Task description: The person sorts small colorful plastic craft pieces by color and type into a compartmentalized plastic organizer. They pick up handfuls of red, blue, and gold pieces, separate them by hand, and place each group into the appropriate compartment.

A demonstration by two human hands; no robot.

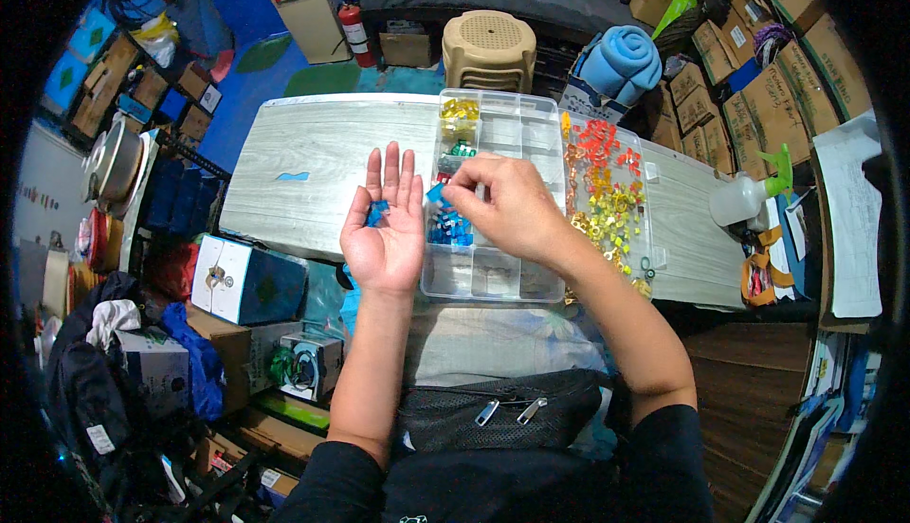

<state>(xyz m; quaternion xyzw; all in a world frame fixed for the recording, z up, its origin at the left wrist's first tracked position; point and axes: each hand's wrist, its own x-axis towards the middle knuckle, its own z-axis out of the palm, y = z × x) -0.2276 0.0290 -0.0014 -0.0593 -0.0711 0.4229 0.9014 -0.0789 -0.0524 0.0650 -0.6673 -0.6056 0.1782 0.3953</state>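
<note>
My left hand (pixel 387 229) is held palm up beside the organizer box, its fingers stretched out. A few small shiny blue pieces (pixel 378 212) lie on it near the base of the fingers. Over the box, my right hand (pixel 502 199) pinches a small blue piece (pixel 437 193) between thumb and fingertips. More blue pieces (pixel 452 229) fill a compartment just below that pinch. The clear plastic organizer box (pixel 541 282) also has yellow pieces (pixel 461 111) and green pieces (pixel 461 150) in its left column. What exactly the pieces are is too small to tell.
Red pieces (pixel 597 144) and yellow pieces (pixel 611 210) spread over a clear tray right of the box. The grey table (pixel 313 153) bears a flat blue shape (pixel 293 176) at left and a spray bottle (pixel 744 201) at right. A beige stool (pixel 489 49) stands beyond.
</note>
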